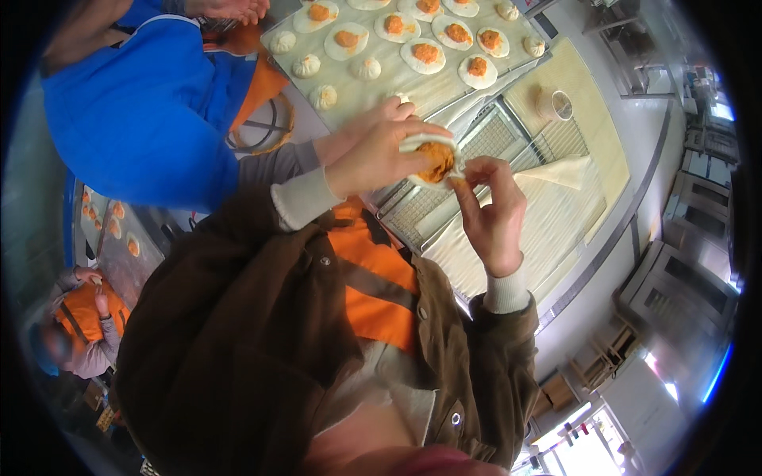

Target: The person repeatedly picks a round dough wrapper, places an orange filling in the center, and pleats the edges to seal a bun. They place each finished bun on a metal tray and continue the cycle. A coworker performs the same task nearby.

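Observation:
A round dough wrapper with orange-brown filling (436,162) is held up in front of me, its rim partly gathered on the right side. My left hand (373,161) cups it from the left, thumb near the filling and fingers along the far edge. From the right, my right hand (496,213) pinches the gathered dough between thumb and fingertips. Beyond, on the tray (349,73), lie several flat wrappers (345,40) topped with orange filling. Several pleated buns (305,66) stand among them, closed at the top.
Close behind my left hand, a co-worker's hand (373,115) reaches from a grey sleeve to the tray, by a bun. That person wears a blue apron (151,119). Wire racks (484,143), a cloth (516,238) and a small cup (560,105) are at right. Another person (87,309) works at far left.

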Action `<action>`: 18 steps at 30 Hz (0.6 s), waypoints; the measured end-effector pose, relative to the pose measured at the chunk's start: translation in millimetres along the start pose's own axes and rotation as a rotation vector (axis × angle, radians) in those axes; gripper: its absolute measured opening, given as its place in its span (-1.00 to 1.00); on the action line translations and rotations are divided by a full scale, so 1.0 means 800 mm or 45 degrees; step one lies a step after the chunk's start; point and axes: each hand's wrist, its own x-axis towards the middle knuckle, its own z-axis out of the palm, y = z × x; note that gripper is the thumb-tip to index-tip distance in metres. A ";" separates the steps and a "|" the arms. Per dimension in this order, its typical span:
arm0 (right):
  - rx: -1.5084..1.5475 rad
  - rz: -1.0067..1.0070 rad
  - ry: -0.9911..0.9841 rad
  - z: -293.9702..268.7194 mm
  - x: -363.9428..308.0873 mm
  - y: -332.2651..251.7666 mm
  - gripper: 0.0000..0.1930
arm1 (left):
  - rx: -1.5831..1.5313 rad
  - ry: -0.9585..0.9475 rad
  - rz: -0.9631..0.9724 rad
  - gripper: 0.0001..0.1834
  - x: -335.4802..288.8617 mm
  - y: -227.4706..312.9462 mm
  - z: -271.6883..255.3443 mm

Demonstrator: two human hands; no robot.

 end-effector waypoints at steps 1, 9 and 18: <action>0.055 0.041 -0.014 0.000 0.001 -0.001 -0.83 | 0.014 -0.005 0.024 -0.66 -0.002 -0.001 0.000; 0.005 -0.103 -0.029 0.017 0.000 -0.011 -0.82 | -0.132 0.095 0.019 -0.64 -0.019 -0.009 0.008; -0.010 -0.279 -0.087 0.021 0.009 -0.015 -0.87 | -0.362 -0.098 -0.298 -0.56 -0.024 -0.010 0.002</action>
